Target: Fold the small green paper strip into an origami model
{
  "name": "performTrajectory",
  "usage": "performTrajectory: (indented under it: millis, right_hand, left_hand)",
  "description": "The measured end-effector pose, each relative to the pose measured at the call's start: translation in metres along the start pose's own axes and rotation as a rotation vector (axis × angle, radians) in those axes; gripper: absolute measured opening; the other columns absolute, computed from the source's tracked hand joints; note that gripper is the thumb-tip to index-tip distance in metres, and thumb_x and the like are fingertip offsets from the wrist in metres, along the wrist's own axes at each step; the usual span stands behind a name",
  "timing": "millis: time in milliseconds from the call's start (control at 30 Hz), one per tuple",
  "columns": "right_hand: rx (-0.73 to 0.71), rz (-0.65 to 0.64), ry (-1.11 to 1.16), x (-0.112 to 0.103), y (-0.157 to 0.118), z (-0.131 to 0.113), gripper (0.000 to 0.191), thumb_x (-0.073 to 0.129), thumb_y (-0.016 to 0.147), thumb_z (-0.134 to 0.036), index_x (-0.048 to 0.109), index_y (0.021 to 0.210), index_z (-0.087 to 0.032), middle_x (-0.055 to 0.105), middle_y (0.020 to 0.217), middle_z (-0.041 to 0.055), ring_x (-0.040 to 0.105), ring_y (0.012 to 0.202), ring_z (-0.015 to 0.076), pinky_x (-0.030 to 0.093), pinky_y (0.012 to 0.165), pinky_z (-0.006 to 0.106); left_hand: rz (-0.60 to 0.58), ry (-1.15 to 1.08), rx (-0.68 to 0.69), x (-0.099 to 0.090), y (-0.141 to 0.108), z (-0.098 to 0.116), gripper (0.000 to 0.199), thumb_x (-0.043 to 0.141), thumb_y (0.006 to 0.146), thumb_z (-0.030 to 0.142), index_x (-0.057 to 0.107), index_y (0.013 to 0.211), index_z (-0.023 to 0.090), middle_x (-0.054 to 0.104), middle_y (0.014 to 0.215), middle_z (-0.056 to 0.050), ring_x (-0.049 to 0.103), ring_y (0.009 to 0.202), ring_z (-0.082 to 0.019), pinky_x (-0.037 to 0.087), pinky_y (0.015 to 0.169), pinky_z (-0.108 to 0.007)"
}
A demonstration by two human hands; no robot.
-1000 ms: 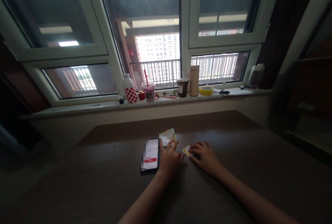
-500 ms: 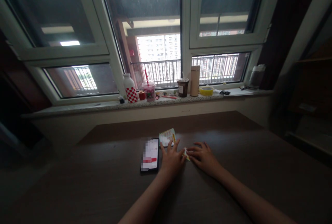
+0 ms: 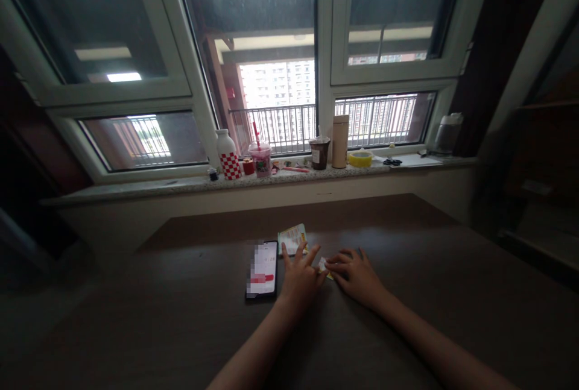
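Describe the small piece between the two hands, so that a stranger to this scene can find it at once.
Below the window stands a brown table; near its middle are the left hand and the right hand. Between them is the small white-and-yellow piece, partly covered. It is much smaller than the phone and the printed sheet nearby.

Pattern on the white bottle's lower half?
Red and white checks on the bottle, seen in the head view.

The little piece (image 3: 322,265) I touch, mid-frame, looks like paper. My table (image 3: 181,317) looks like smooth wood with a soft shine. The phone (image 3: 268,263) has a front like smooth glass. Above, the window sill (image 3: 149,189) looks like speckled stone, and the tape (image 3: 360,160) like plastic.
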State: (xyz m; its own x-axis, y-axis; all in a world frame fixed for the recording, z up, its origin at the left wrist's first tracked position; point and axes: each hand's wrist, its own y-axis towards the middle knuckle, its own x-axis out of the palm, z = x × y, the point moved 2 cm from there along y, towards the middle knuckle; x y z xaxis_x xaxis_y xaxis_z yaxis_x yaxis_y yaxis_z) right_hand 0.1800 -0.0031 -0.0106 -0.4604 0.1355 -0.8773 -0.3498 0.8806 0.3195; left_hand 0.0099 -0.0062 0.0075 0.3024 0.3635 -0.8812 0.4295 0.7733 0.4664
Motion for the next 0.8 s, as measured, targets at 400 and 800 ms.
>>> performTrajectory:
  millis: [400,800]
  right_hand:
    - [0.005,-0.002,0.071,0.001,0.000,0.002,0.027,0.051,0.088,-0.035,0.066,0.111,-0.039,0.067,0.116,-0.0001,0.047,0.119,0.0275,0.017,0.105,0.062]
    - [-0.031,-0.043,0.240,0.010,0.007,0.018,0.023,0.056,0.084,-0.034,0.071,0.102,-0.036,0.068,0.116,-0.0021,0.045,0.118,0.0266,0.032,0.102,0.048]
  left_hand:
    - [0.017,-0.041,-0.058,-0.002,-0.003,0.002,0.030,0.053,0.088,0.039,0.073,0.071,0.027,0.054,0.134,0.003,0.040,0.128,-0.030,0.000,0.107,-0.072]
    - [-0.035,-0.062,-0.255,0.019,-0.003,-0.005,0.028,0.057,0.084,0.037,0.061,0.111,0.032,0.043,0.143,-0.005,0.033,0.133,-0.030,0.016,0.107,-0.068]
